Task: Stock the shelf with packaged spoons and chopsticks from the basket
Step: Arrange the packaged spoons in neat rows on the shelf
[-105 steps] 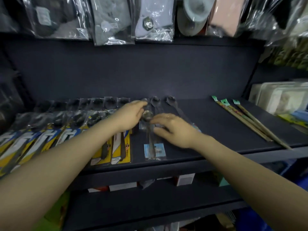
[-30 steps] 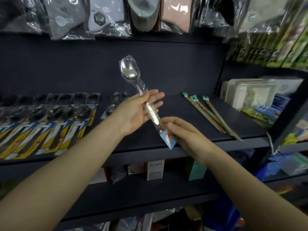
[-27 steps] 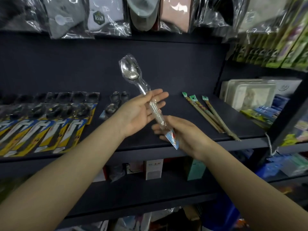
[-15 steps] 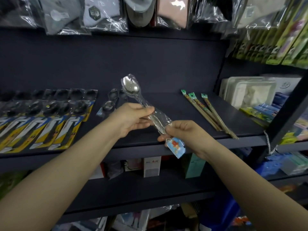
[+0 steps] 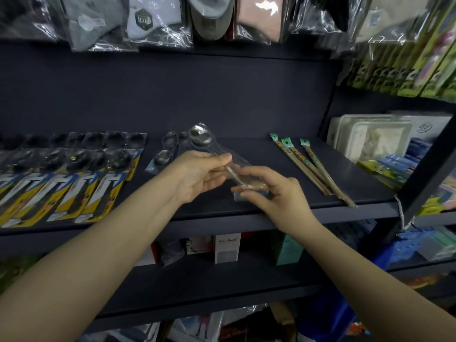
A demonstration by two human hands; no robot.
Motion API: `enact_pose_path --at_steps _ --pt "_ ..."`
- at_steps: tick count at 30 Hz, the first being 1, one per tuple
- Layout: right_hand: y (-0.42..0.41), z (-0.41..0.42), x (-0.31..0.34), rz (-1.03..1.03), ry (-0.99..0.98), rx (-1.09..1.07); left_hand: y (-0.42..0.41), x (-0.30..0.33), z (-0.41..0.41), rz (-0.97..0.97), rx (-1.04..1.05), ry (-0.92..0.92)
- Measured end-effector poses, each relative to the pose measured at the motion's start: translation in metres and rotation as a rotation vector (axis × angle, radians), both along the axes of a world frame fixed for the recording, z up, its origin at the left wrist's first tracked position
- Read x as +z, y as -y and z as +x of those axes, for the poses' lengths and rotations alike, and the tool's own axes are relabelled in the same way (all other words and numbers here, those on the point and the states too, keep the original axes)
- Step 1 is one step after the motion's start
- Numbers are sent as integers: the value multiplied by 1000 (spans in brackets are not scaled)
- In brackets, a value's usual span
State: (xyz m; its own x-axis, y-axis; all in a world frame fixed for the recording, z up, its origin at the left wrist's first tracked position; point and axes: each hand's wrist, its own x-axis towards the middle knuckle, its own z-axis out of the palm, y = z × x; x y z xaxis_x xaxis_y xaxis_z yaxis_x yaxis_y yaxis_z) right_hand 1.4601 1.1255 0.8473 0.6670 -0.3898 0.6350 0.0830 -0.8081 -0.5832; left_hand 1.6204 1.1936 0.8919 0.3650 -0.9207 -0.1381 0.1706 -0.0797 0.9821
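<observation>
Lowering the wrapped spoon flat, bowl toward twelve o'clock, beside the spoons at nine o'clock suits best; left hand and right hand both pinch its wrapper above the shelf.

shelf centre: bare dark shelf between the loose spoons and the chopsticks; both hands and the held spoon fill its near part.
left of frame: carded spoons in overlapping rows cover the board to its front edge.
right of frame: a slanting post and trays bound the bay.
above: hanging bags along the top; open height beneath them.
</observation>
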Motion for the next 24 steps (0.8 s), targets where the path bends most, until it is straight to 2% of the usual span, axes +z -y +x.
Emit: enact_pose_path --at_steps 5,8,13,15,17,20,22,24 --pt "5 22 -4 -728 153 -441 -2 -1 1 25 -19 104" --pt "3 32 1 -927 206 -528 -5 2 13 62 -49 173" --pt "-12 56 8 -1129 118 -303 -20 1 31 106 -109 336" --pt "-14 69 10 -1147 86 -263 -31 -1 46 71 -70 548" --pt "-16 81 10 -1165 57 -263 -47 -5 67 32 -31 901" --pt "-17 99 5 -1171 20 -260 -71 -15 96 119 -107 1335" --pt "-15 108 -1 -1192 -67 -243 -83 -21 108 221 -221 1490" --pt "-13 115 -7 -1139 -217 -193 -90 -23 114 260 -305 1504"
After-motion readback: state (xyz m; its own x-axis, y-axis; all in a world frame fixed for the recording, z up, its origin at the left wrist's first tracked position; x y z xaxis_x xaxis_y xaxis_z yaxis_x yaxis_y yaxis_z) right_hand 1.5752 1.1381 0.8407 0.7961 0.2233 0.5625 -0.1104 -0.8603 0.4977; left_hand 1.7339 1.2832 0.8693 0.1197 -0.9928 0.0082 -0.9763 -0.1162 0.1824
